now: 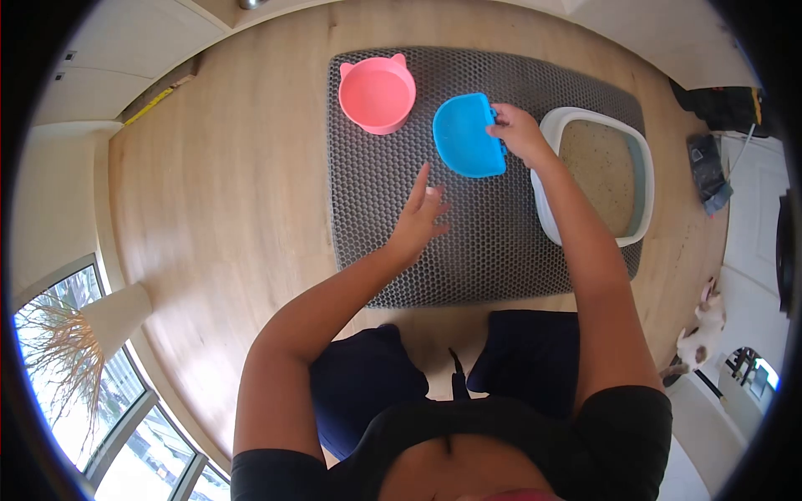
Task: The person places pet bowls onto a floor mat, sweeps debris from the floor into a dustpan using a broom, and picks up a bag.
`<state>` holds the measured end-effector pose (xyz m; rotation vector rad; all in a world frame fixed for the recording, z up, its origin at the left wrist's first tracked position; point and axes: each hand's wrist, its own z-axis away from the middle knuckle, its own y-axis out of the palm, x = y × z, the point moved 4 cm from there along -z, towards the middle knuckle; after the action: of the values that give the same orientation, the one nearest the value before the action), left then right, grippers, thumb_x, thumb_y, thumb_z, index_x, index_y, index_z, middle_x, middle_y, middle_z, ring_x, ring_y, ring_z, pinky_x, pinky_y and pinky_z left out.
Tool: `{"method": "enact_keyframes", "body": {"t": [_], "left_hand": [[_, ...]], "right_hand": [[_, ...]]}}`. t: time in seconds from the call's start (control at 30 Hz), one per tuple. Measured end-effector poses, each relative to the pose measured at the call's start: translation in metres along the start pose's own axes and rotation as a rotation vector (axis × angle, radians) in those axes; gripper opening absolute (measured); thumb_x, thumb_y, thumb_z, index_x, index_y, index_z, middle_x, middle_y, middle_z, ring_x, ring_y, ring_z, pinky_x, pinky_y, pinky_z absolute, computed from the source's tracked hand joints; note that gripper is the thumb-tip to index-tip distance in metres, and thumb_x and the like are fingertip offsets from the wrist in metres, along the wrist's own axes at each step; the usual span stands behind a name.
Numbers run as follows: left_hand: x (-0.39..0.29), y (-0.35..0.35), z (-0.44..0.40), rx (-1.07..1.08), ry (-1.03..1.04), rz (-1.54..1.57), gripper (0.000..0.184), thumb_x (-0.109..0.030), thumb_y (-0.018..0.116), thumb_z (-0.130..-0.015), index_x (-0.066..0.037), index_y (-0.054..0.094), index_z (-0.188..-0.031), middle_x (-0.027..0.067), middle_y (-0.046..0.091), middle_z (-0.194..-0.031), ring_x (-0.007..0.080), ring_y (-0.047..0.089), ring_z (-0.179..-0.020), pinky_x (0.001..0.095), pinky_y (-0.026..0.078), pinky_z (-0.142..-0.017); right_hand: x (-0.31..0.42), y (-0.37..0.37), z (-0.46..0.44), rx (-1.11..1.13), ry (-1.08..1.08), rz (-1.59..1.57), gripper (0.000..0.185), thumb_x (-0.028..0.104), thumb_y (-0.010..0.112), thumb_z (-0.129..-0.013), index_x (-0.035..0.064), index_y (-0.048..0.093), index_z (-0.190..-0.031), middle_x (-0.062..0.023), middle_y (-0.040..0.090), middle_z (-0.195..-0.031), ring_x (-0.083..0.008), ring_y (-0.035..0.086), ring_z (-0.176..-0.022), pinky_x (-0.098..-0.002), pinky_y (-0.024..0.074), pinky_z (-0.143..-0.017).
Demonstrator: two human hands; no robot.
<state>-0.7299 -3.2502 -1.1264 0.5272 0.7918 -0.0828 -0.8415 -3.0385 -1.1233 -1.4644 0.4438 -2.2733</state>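
My right hand [516, 134] grips a blue D-shaped bowl [468, 138] by its straight edge, thumb on the near side and fingers partly hidden behind the rim. The bowl is above the dark grey honeycomb mat [484, 267]; whether it touches the mat I cannot tell. Below and left of it, my left hand [419, 219] is open with fingers spread, holding nothing. A pink bowl [378, 93] with two small ears stands at the mat's far left corner. Close by my right wrist is a white-rimmed litter box [645, 175] filled with beige litter [597, 175].
Wooden floor [209, 209] surrounds the mat. To the right, a cat [706, 326] with white and dark patches lies near the wall. A vase [119, 317] with dry twigs stands by the left window. Dark bags [710, 171] are at the far right.
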Motion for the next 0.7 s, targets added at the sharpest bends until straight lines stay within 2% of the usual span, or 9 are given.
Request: {"method": "enact_keyframes", "body": {"t": [0.1,0.17,0.2,0.3,0.53,0.6,0.7], "left_hand": [[0.007,-0.006,0.0,-0.041,-0.043,-0.014,0.064,-0.051,0.031,-0.092,-0.022,0.003,-0.142,0.0158,0.024,-0.14,0.0344,0.034,-0.124,0.0467,0.037,-0.096],[0.01,-0.013,-0.003,-0.067,-0.042,-0.059,0.061,-0.052,0.03,-0.092,-0.018,0.018,-0.141,0.0136,0.034,-0.133,0.0298,0.041,-0.117,0.0442,0.04,-0.092],[0.01,-0.016,-0.006,-0.065,-0.042,-0.06,0.061,-0.052,0.03,-0.092,-0.018,0.018,-0.141,0.0136,0.034,-0.133,0.0298,0.041,-0.117,0.0442,0.04,-0.092],[0.005,-0.023,-0.012,-0.144,-0.036,-0.039,0.055,-0.049,0.031,-0.093,-0.012,0.034,-0.133,0.0092,0.043,-0.119,0.0226,0.047,-0.105,0.0388,0.043,-0.084],[0.004,-0.026,-0.026,-0.158,-0.05,-0.029,0.051,-0.046,0.027,-0.094,-0.01,0.039,-0.129,0.0083,0.047,-0.11,0.0214,0.049,-0.101,0.0364,0.043,-0.084],[0.007,-0.027,-0.028,-0.109,-0.069,0.012,0.05,-0.043,0.025,-0.095,-0.009,0.042,-0.126,0.0077,0.05,-0.105,0.0209,0.05,-0.099,0.0357,0.042,-0.085],[0.013,-0.032,-0.029,-0.147,-0.078,0.059,0.048,-0.041,0.023,-0.096,-0.008,0.044,-0.125,0.0075,0.051,-0.103,0.0204,0.05,-0.098,0.0355,0.042,-0.085]], "right_hand": [[-0.007,-0.007,-0.022,0.07,-0.034,0.029,0.049,0.005,0.06,-0.076,-0.0011,0.046,-0.123,-0.0209,0.057,-0.112,-0.0277,0.057,-0.101,-0.0358,0.0456,-0.085],[-0.008,-0.012,-0.036,0.115,-0.055,0.065,0.049,0.004,0.06,-0.076,-0.0005,0.047,-0.123,-0.0206,0.057,-0.112,-0.0276,0.057,-0.101,-0.0358,0.0456,-0.085],[-0.013,-0.011,-0.047,0.168,-0.082,0.101,0.048,0.003,0.06,-0.077,0.0,0.047,-0.123,-0.0205,0.056,-0.113,-0.0273,0.056,-0.102,-0.0358,0.045,-0.086],[-0.019,-0.009,-0.071,0.228,-0.125,0.178,0.048,0.003,0.059,-0.076,0.0017,0.048,-0.123,-0.0206,0.056,-0.114,-0.0275,0.056,-0.103,-0.0362,0.0448,-0.087],[-0.019,0.004,-0.108,0.331,-0.195,0.425,0.049,0.004,0.059,-0.075,0.0076,0.051,-0.123,-0.0187,0.056,-0.115,-0.0284,0.056,-0.105,-0.0382,0.0442,-0.088],[-0.018,0.009,-0.116,0.364,-0.229,0.441,0.049,0.003,0.059,-0.075,0.0081,0.051,-0.122,-0.0186,0.056,-0.115,-0.0285,0.056,-0.105,-0.0383,0.0442,-0.088],[-0.015,0.017,-0.125,0.409,-0.266,0.464,0.048,0.002,0.059,-0.075,0.0089,0.052,-0.122,-0.0185,0.057,-0.115,-0.0286,0.056,-0.105,-0.0385,0.0443,-0.088]]}}
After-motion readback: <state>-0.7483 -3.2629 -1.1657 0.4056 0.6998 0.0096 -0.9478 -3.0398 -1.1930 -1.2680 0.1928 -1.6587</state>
